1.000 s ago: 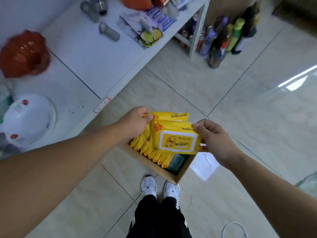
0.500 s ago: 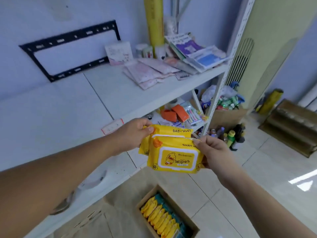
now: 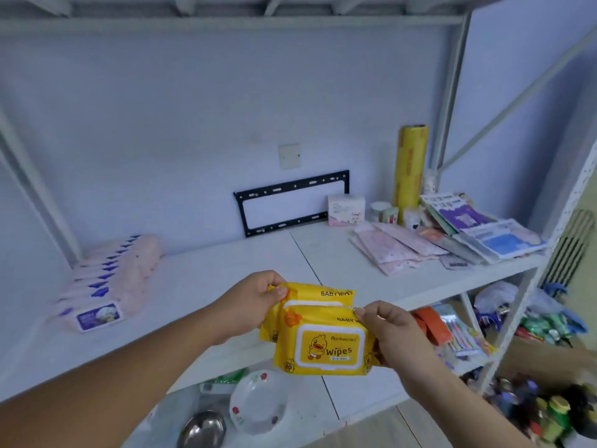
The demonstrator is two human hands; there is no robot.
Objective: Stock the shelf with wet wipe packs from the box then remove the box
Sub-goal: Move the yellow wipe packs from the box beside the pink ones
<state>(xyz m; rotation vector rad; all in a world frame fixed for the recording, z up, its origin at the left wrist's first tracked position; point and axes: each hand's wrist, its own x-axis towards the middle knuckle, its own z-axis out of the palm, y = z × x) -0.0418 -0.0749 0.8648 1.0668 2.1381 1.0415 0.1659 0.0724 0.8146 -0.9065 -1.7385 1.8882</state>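
The fingers (image 3: 278,291) of the left hand (image 3: 248,305) pinch the upper left corner of two yellow plastic wet wipe packs (image 3: 323,347), and the right hand (image 3: 392,337) curls round their right edge. The packs hang just before the white metal shelf (image 3: 226,273), near the middle of its front edge; the box is out of view. Best, I judge, to set them on the bare middle stretch, square to the front edge. A row of pink soft packs (image 3: 119,279) fills the left end, flat pink packets (image 3: 397,250) and a yellow film roll (image 3: 410,169) the right end; neither blocks the way.
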